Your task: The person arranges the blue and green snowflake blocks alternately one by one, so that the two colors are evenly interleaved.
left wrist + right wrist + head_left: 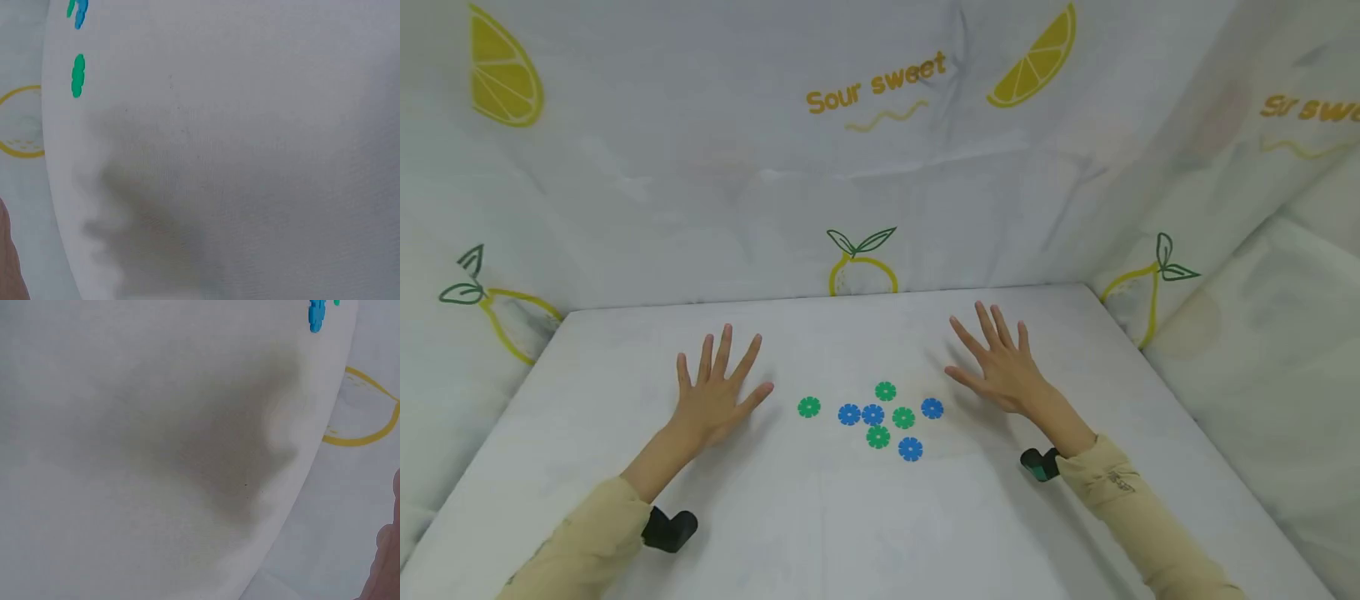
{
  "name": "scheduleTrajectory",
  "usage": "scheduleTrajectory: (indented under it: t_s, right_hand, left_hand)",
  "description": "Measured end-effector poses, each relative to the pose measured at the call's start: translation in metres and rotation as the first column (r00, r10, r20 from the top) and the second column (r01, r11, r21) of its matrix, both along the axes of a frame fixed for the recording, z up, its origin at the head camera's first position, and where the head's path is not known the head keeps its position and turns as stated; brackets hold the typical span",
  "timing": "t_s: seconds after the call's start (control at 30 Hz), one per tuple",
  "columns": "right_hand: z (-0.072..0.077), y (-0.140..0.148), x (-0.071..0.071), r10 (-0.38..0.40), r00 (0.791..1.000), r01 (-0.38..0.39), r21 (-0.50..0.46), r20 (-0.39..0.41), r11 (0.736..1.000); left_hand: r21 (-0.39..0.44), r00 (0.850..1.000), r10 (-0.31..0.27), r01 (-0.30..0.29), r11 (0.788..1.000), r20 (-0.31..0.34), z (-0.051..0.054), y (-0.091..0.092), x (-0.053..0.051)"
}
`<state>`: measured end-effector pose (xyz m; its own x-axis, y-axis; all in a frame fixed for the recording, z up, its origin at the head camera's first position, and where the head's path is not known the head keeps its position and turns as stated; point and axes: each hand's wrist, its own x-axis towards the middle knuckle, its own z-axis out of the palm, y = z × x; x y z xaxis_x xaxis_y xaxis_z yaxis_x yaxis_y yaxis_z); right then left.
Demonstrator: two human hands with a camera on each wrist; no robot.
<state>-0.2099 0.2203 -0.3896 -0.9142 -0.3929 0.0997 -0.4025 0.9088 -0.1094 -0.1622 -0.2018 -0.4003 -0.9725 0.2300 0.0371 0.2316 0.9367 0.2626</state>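
Observation:
Several green and blue notched discs lie in a loose group mid-table, among them a green disc (808, 407) at the left and a blue disc (932, 408) at the right. My left hand (711, 404) is held left of the group, fingers spread and straight, holding nothing. On the other side, my right hand (1006, 371) is likewise spread and empty, with the blue disc nearest. In the left wrist view a green disc (77, 75) shows near the table edge, and part of my hand (9, 262). The right wrist view shows a blue disc (317, 315) and part of my hand (384, 565).
The white table (760, 533) has its far edge against a hanging white cloth (700, 208) printed with lemons and lettering. More cloth hangs at both sides. A black wrist mount (670, 530) sits beside the left sleeve, another (1039, 464) beside the right sleeve.

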Motion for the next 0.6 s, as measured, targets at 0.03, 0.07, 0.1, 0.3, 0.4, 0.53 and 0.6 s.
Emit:
scheduleTrajectory:
  t_s: [0.03,0.07,0.1,0.3,0.4,0.53,0.6]
  right_hand:
    - [0.000,0.000,0.002,0.007,1.000,-0.007,-0.003,0.001,1.000]
    - [-0.001,-0.001,0.005,0.013,1.000,-0.013,0.000,0.000,1.000]
    - [-0.002,-0.001,0.007,0.022,1.000,-0.022,-0.007,0.002,1.000]
    - [-0.004,0.001,0.023,0.077,0.997,-0.075,-0.047,0.033,0.996]
    - [-0.005,0.001,0.030,0.106,0.992,-0.100,-0.096,0.062,0.990]
    - [-0.006,0.001,0.038,0.158,0.980,-0.136,-0.173,0.117,0.975]
    - [-0.006,0.001,0.042,0.179,0.973,-0.147,-0.205,0.147,0.968]
  left_hand:
    - [-0.002,1.000,-0.013,0.013,1.000,0.000,0.000,0.001,0.002]
    - [-0.004,1.000,-0.026,0.026,1.000,-0.001,-0.001,0.001,0.004]
    - [-0.014,0.999,-0.037,0.037,0.999,-0.004,-0.001,0.001,0.006]
    - [0.054,0.992,-0.124,0.125,0.991,-0.019,-0.005,0.007,0.018]
    - [0.125,0.988,-0.157,0.157,0.980,-0.011,-0.008,0.009,0.021]
    - [0.293,0.984,-0.176,0.166,0.942,0.007,-0.013,0.013,0.024]
    - [0.379,0.984,-0.177,0.158,0.912,0.014,-0.016,0.015,0.025]
